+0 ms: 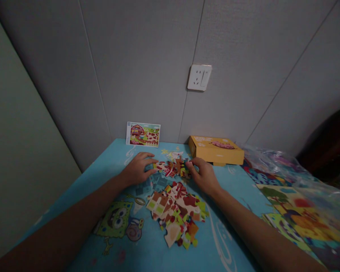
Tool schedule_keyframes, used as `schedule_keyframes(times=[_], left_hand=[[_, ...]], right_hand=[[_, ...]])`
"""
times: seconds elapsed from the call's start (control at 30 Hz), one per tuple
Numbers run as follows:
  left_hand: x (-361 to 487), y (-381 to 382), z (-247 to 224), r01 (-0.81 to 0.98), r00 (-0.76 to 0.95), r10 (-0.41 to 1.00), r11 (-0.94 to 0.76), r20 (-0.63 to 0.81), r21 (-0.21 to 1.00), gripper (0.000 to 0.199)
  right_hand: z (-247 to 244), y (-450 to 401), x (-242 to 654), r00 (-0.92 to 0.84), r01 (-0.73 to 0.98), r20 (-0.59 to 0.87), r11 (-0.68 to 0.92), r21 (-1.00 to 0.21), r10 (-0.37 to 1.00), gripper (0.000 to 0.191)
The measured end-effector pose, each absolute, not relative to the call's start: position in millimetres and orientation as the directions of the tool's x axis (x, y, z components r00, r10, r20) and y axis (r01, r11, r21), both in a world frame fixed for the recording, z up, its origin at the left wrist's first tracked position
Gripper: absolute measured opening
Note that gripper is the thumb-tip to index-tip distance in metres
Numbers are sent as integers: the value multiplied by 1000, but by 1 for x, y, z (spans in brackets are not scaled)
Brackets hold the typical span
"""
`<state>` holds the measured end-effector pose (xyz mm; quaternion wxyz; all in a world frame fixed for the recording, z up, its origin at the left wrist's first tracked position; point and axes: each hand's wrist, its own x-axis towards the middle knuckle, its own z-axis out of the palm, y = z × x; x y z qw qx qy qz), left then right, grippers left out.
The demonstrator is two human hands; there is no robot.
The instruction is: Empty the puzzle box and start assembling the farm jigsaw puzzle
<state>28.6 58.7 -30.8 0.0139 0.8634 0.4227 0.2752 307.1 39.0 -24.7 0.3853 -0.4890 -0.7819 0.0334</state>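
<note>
Several jigsaw pieces (172, 168) lie in a small group between my two hands, printed in red, brown, white and green. At the group's left end, my left hand (140, 168) has its thumb and fingertips on the pieces' edge. My right hand (204, 174) holds the right end, thumb and forefinger curled close together there; its fingers partly hide those pieces. Nearer to me sits a loose, overlapping pile of jigsaw pieces (177, 211), some with cow-like brown and white patches.
A farm picture card (145, 135) leans against the wall at the back. Right of it stands a yellow box (219, 151). Clear plastic wrapping (277, 162) covers colourful picture sheets (297, 211) at the right. Cartoon prints mark the blue tablecloth (102, 170). A socket (199, 77) is on the wall.
</note>
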Motion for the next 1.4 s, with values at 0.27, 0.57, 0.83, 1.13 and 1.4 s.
schedule_keyframes(times=[0.27,0.57,0.83,1.13,1.4], left_hand=[[21,51,-28,846,450,849,-505,276,173,70],[20,51,-21,821,486,836,-536,255,194,47],[19,45,-23,837,484,842,-525,238,155,65],[7,45,-10,831,521,847,-531,103,168,73],[-3,45,0,804,550,834,-539,28,251,75]], right_hand=[[-28,43,312,-214,741,564,509,-438,797,38],[-26,44,312,-227,702,574,541,-464,787,32],[-21,42,309,-183,680,534,498,-538,826,33],[-24,41,309,-227,701,492,492,-516,840,34],[-21,40,307,-242,720,499,499,-483,832,35]])
